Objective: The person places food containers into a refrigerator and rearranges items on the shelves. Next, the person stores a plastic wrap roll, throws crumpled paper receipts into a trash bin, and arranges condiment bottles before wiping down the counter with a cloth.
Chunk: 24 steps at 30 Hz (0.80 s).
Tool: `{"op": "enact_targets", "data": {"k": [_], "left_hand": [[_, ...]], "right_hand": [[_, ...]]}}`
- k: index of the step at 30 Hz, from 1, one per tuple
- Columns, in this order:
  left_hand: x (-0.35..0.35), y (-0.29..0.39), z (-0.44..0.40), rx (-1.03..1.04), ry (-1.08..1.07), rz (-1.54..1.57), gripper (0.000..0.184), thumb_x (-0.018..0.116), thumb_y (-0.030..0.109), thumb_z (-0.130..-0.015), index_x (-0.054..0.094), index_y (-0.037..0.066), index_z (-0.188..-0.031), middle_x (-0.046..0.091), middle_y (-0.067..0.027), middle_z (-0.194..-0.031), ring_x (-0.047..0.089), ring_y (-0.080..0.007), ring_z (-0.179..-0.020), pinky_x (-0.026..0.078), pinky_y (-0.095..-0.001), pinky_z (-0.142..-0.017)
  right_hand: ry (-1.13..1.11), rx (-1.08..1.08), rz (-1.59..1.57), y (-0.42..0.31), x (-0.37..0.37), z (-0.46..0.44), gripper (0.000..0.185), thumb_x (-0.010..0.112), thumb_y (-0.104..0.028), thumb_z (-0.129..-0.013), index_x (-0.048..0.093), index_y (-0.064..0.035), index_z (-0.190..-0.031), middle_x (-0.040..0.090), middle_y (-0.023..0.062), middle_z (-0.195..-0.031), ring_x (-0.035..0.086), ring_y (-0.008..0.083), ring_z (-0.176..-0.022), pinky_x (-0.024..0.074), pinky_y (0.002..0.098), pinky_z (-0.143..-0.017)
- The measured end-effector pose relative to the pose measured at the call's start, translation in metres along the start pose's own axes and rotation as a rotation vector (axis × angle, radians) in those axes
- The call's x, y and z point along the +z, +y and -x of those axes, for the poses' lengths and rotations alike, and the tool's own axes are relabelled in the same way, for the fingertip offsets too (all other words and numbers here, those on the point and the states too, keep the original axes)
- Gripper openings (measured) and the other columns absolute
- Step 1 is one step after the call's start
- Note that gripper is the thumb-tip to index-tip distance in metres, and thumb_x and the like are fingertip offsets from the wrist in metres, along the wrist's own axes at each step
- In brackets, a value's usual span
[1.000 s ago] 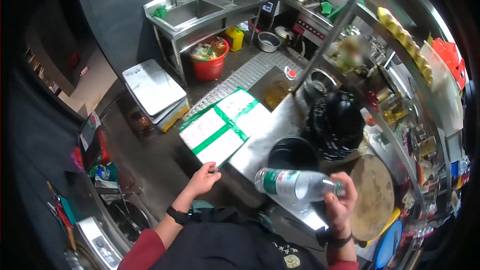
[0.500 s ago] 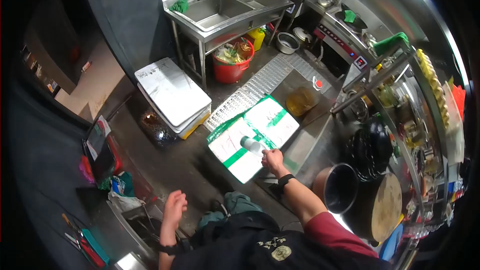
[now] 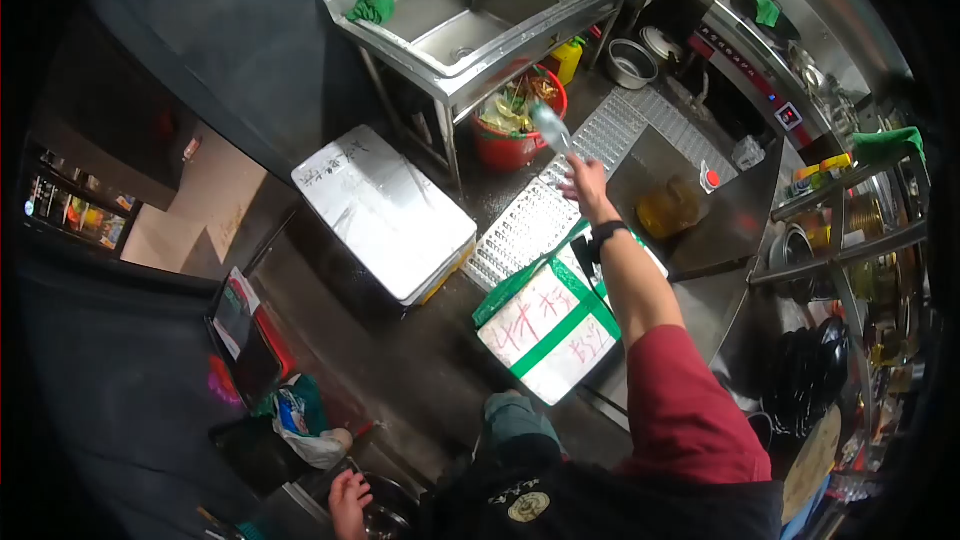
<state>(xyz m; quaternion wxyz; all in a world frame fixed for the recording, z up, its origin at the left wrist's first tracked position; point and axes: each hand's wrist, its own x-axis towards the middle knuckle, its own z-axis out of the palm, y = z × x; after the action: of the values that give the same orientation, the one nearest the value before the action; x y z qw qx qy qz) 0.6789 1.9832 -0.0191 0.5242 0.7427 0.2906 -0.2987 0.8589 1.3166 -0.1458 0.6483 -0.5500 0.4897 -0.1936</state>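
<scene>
I judge this step as bottle (image 3: 550, 127) to bucket (image 3: 506, 152), upper centre, next needing careful aim; right grip (image 3: 586, 187) unclear, I can't tell; left grip (image 3: 349, 496) loosely open, seemingly empty.

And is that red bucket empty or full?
Not empty: a jumble of green and brown stuff shows inside the red bucket. I can't tell how deep it goes.

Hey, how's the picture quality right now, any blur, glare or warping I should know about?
Head view: the bottle by the right hand is smeared, likely by motion; head view: bright glare washes part of the white lid; head view: wide-angle distortion bends the shelf at the right, and the corners fall to black.
</scene>
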Motion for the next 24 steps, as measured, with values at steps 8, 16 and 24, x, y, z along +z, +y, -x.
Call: {"op": "enact_targets", "data": {"k": [8, 16, 24], "left_hand": [[0.008, 0.036, -0.064, 0.027, -0.077, 0.006, 0.034, 0.059, 0.019, -0.09, 0.05, 0.004, -0.119, 0.062, -0.008, -0.1, 0.06, -0.0142, -0.081, 0.049, -0.0265, -0.066], [0.037, 0.093, -0.119, 0.176, -0.445, -0.236, 0.036, 0.054, 0.019, -0.091, 0.049, 0.001, -0.122, 0.061, -0.0093, -0.107, 0.06, -0.0147, -0.086, 0.05, -0.0257, -0.07], [0.116, 0.124, -0.129, 0.292, -0.726, -0.418, 0.033, 0.058, 0.018, -0.088, 0.054, 0.002, -0.117, 0.061, -0.0053, -0.1, 0.058, -0.0106, -0.081, 0.049, -0.0235, -0.066]], "right_hand": [[-0.341, -0.072, 0.735, 0.136, 0.0, 0.101, 0.056, 0.067, -0.025, -0.074, 0.05, -0.0008, -0.122, 0.067, 0.0133, -0.076, 0.065, 0.0217, -0.068, 0.0515, 0.0329, -0.063], [-0.158, 0.399, 0.722, 0.247, -0.162, 0.347, 0.048, 0.066, -0.02, -0.075, 0.055, 0.001, -0.117, 0.066, 0.0131, -0.084, 0.065, 0.0206, -0.067, 0.0537, 0.0326, -0.057], [0.315, 0.599, 0.496, 0.305, -0.252, 0.545, 0.033, 0.064, -0.012, -0.076, 0.059, 0.0006, -0.106, 0.066, 0.0087, -0.074, 0.065, 0.0189, -0.061, 0.0519, 0.0304, -0.05]]}}
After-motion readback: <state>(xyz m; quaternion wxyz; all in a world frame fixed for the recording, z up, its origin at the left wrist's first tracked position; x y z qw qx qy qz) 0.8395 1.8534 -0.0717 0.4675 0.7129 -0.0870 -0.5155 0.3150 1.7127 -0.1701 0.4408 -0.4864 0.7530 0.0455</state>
